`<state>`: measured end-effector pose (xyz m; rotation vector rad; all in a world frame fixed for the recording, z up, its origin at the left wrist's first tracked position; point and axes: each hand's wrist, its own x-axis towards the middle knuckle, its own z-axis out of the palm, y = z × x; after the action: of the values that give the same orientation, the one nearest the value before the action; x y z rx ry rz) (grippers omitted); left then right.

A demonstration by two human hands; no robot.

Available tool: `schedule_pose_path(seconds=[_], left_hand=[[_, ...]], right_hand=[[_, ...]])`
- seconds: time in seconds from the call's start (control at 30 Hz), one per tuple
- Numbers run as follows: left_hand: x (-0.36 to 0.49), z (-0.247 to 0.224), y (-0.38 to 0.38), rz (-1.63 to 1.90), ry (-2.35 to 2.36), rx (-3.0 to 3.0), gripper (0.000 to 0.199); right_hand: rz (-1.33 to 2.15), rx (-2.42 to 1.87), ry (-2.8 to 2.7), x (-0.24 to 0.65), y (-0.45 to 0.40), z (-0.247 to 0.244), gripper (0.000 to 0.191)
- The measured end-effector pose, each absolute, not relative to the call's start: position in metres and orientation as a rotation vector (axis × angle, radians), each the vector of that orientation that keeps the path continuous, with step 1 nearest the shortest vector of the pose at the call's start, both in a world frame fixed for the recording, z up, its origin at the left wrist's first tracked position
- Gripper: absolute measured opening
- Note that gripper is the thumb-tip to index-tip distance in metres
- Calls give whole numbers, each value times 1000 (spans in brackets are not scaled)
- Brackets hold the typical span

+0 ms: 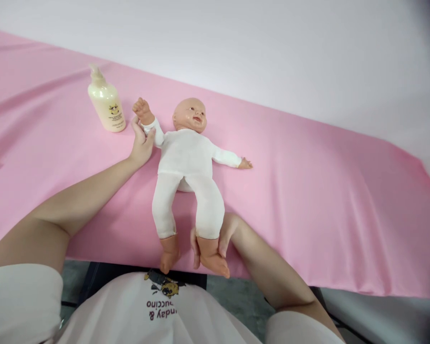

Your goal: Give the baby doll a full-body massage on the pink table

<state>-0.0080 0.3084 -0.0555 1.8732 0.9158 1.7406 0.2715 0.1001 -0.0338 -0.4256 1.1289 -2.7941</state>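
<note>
A baby doll [186, 155] with a white cloth body lies on its back on the pink cloth, head away from me and feet at the near edge. My left hand [142, 143] is closed around the doll's raised arm on the left, just below its wrist. Around the doll's lower leg on the right, near the ankle, my right hand [225, 234] is wrapped from beneath, with fingers showing on both sides of it. The doll's other arm lies stretched out to the right, and its other leg is untouched.
A pale yellow pump bottle [108, 107] stands to the left of the doll, beyond my left hand. The pink cloth [308, 205] covers the table and has folds at the right. Behind it rises a white wall [272, 52].
</note>
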Motion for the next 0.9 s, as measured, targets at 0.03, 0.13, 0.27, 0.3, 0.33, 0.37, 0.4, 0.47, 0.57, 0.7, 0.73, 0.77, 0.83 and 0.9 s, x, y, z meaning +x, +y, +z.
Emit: schedule_pose_path(seconds=[0.03, 0.13, 0.27, 0.3, 0.33, 0.37, 0.4, 0.47, 0.57, 0.7, 0.73, 0.77, 0.83, 0.9], left_hand=[[-8, -56, 309, 1747, 928, 1845, 66], [-8, -57, 311, 1749, 939, 1795, 68], [-8, -61, 314, 1714, 943, 1799, 84], [-8, -63, 314, 1701, 943, 1817, 90], [-8, -64, 315, 1687, 943, 1843, 95], [-8, -64, 315, 1675, 942, 1877, 99], [-8, -64, 315, 1664, 942, 1915, 100], [-9, -63, 314, 1650, 939, 1986, 95], [-9, -58, 311, 1664, 936, 2021, 83], [-6, -51, 302, 1692, 944, 2076, 80], [-6, -50, 300, 1683, 939, 2100, 78], [-5, -49, 298, 1667, 927, 2121, 74], [-4, -49, 294, 1637, 880, 2167, 65], [-3, -48, 291, 1635, 816, 2246, 58]], right_hand=[[-2785, -370, 1131, 272, 99, -37, 67], [-2713, -244, 1156, 273, 98, -44, 69], [-2559, -157, 1208, 275, 103, -38, 61], [-2535, -128, 1229, 276, 104, -35, 59], [-2512, -113, 1258, 277, 105, -32, 55], [-2496, -113, 1296, 277, 105, -31, 49], [-2492, -136, 1331, 278, 105, -31, 47], [-2548, -212, 1364, 277, 105, -34, 49], [-2650, -332, 1281, 275, 105, -39, 69], [-2680, -535, 1176, 271, 107, -40, 69], [-2685, -575, 1162, 270, 108, -40, 67], [-2684, -621, 1152, 270, 109, -40, 65], [-2652, -742, 1147, 271, 111, -42, 63], [-2655, -797, 1160, 276, 112, -46, 61]])
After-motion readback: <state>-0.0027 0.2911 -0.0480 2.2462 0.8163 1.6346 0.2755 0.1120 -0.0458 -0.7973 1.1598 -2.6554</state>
